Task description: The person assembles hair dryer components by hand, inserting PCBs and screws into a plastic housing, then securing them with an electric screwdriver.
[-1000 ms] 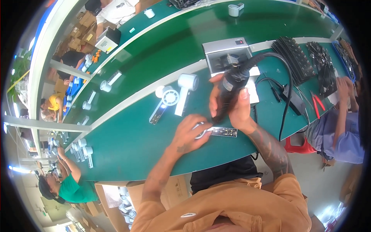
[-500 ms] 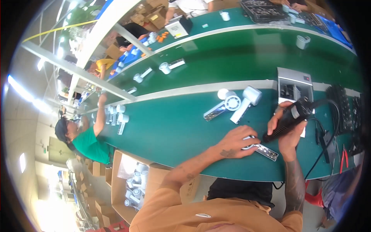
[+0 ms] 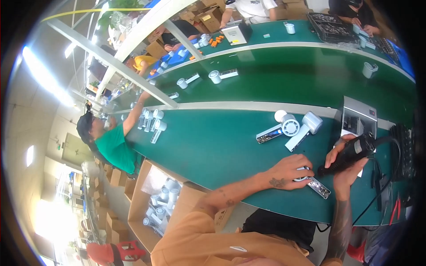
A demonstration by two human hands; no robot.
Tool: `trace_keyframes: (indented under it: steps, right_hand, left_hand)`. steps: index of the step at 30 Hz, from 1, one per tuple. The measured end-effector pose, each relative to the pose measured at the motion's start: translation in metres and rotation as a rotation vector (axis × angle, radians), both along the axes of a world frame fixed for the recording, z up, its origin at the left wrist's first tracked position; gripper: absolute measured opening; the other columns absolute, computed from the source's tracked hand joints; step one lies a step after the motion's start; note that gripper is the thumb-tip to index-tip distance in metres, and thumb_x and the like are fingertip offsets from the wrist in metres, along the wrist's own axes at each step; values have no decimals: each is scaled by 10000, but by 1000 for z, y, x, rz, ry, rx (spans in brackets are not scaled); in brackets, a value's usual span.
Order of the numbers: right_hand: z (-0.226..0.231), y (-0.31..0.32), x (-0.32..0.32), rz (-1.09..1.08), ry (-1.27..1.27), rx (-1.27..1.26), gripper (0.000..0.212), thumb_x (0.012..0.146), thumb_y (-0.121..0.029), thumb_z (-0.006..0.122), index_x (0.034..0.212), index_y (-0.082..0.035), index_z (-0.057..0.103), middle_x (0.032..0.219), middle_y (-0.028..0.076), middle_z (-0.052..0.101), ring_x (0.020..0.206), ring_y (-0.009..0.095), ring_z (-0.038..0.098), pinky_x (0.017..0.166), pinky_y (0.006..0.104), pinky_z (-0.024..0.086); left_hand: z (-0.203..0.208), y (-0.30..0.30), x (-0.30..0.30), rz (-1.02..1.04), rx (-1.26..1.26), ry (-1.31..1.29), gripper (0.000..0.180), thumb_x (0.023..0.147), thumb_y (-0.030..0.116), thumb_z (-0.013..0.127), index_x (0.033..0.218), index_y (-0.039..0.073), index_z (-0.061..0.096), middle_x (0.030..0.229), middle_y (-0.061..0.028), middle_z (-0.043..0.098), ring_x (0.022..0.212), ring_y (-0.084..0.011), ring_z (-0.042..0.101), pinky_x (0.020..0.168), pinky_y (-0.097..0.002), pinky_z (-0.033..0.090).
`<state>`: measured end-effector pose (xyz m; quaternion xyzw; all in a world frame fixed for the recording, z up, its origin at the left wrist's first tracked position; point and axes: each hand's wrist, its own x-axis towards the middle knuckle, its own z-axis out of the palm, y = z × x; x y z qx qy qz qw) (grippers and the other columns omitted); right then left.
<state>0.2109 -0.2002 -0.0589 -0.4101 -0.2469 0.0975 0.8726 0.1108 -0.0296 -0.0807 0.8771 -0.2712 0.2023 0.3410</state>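
My left hand [image 3: 290, 172] is closed over the round head of a handheld fan [image 3: 318, 187], pressing it to the green bench. The fan's open handle, with parts showing inside, points toward my right arm. In my right hand [image 3: 348, 170] is a black corded electric screwdriver [image 3: 348, 155], fingers wrapped around its body. The tool tilts down to the left, its front end close above the fan; whether it touches cannot be made out. Beyond my hands lie two more handheld fans, one with a vented face [image 3: 290, 127] and another with its cylindrical head [image 3: 312, 122] up, beside a white round cap [image 3: 280, 115].
A metal box [image 3: 358, 116] stands behind the screwdriver, with black trays [image 3: 401, 155] and red-handled pliers [image 3: 395, 211] to its right. A carton of fans [image 3: 146, 188] sits left of my arm. A conveyor [image 3: 275, 80] carries fans; co-workers sit beyond and a person in green [image 3: 116, 148] works at left.
The whole view has shifted, so the scene sits further right and lower. My hands keep the same hold on the fan and the screwdriver.
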Motion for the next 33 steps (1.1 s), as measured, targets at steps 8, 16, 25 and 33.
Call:
trace_keyframes:
  steps: [8,16,25,33]
  right_hand:
    - [2,-5,2,-24,-7,-13,932,872,-833,384,1295,-3,407,701,70,476,538,161,482,512,279,425]
    - [3,-2,0,12,-33,-28,901,882,-830,361,1259,-13,417,704,72,484,536,165,484,512,285,421]
    - [0,-4,1,4,-27,-39,914,875,-835,364,1260,-8,414,701,77,492,546,170,495,525,294,431]
    - [6,-6,-1,1,-20,-62,935,868,-849,346,1239,7,413,689,82,511,547,176,521,537,296,441]
  left_hand:
    - [-1,-1,4,-23,20,-14,185,824,139,745,974,67,664,1019,-68,592,925,-272,601,753,-386,489]
    - [-2,1,0,6,10,-16,177,834,142,741,975,69,663,1013,-70,592,924,-271,601,750,-384,493]
    - [-2,0,3,-34,30,21,185,828,136,745,980,65,668,1015,-71,603,935,-270,612,757,-390,502]
    - [0,0,3,4,43,18,181,820,137,755,969,66,682,1017,-75,606,944,-273,618,779,-387,511]
